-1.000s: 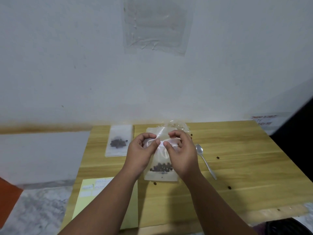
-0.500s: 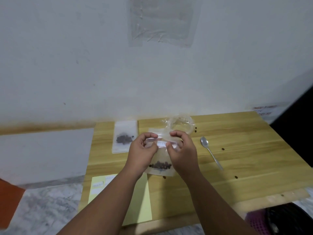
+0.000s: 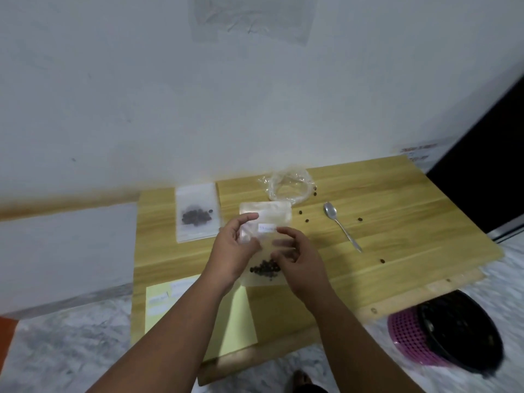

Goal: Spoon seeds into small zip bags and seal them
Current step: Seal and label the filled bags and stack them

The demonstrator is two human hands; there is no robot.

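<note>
At the table's (image 3: 402,194) middle, the left hand (image 3: 235,251) and right hand (image 3: 302,263) each have a curled grip clamped on a zip bag's (image 3: 266,218) sides, seeds (image 3: 265,269) pooled at its bottom. I cannot tell whether its zip is shut. Further out, a filled bag (image 3: 197,217) lies left and the spoon (image 3: 338,222) lies idle on the right, so filling looks done and sealing is probably what remains.

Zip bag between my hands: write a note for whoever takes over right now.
Left hand and right hand curl at the sides of the labelled zip bag, seeds at its bottom; blur hides the grip and whether the seal is closed.
Done: one filled zip bag lies on the table, far left.
The spoon lies to the right, loose seeds around it.
Left: check this seal, gather the loose seeds.
</note>
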